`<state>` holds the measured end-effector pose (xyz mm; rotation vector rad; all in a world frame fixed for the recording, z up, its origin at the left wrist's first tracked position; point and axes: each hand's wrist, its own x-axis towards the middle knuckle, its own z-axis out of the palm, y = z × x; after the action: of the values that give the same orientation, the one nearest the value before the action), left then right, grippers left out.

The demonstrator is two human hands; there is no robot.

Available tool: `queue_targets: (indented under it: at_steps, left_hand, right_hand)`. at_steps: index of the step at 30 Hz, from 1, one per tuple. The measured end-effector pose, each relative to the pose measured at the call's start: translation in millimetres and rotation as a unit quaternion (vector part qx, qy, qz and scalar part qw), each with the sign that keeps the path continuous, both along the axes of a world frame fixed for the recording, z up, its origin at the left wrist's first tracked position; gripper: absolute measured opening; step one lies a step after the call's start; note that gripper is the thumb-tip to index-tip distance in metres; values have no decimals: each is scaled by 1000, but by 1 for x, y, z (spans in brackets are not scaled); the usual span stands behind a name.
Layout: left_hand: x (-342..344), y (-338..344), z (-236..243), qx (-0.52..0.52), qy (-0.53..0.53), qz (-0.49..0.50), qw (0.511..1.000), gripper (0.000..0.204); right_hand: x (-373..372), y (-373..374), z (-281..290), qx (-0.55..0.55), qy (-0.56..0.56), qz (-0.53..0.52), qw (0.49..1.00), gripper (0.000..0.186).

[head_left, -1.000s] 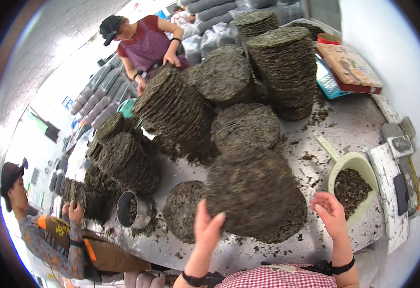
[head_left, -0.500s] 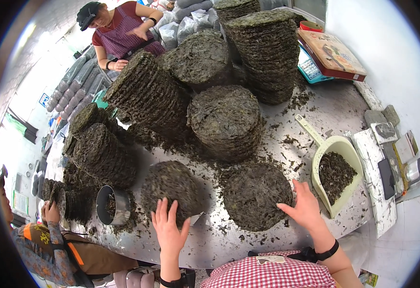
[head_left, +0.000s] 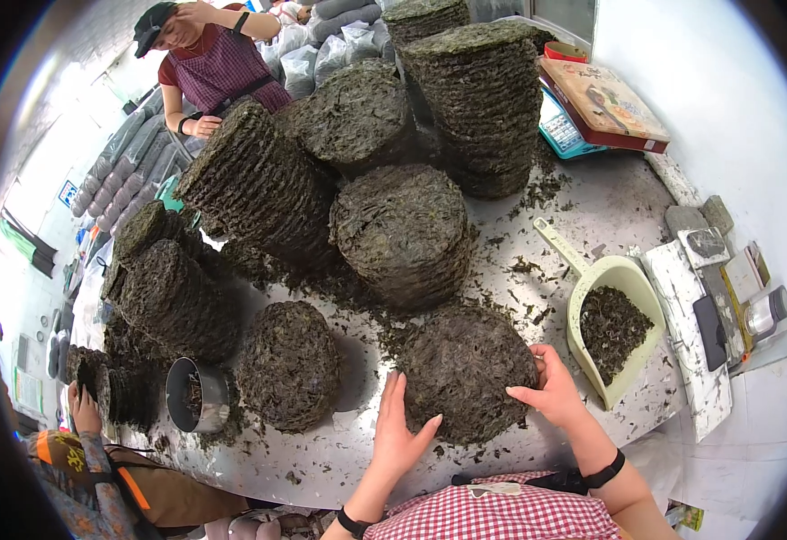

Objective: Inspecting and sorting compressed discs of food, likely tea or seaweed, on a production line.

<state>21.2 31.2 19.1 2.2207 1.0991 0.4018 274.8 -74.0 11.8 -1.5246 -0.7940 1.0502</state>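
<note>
A round, dark dried seaweed cake lies on the table in front of me. My left hand is at its left edge, open, with the fingers stretched along the side and the thumb apart over the near rim. Opposite, my right hand touches the right edge, its thumb on the top and its fingers spread around the rim. A second seaweed cake lies to the left, apart from both hands. Behind the nearer cake stands a thick seaweed stack.
Tall seaweed stacks fill the back. A metal ring stands at left. On the right are a cream dustpan with scraps, a calculator under a box, and a phone. Co-workers stand at back and lower left.
My left hand has left the left cake and moved right to the edge of the nearer one. The left cake has come to rest. The far co-worker has raised a hand to the head.
</note>
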Motion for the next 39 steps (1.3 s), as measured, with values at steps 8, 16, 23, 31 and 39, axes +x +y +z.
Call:
queue_targets:
  at_steps: [8,16,23,31,39]
  left_hand:
    - [27,10,26,-414,-492,171,747,78]
    - [47,-4,38,-541,-471,179,673,38]
    - [49,-15,41,-492,-474,130,718,37]
    - [50,-17,36,-445,-474,156,744,40]
    - [44,-12,35,-498,-498,133,698,40]
  right_hand:
    - [-4,17,21,78,236,-78,965,67]
    - [-11,17,81,133,-474,-178,852,50]
    - [-40,27,76,194,-437,-19,878,13]
    - [-33,23,74,175,-212,-25,961,7]
    - [-22,38,88,170,-237,-8,957,6]
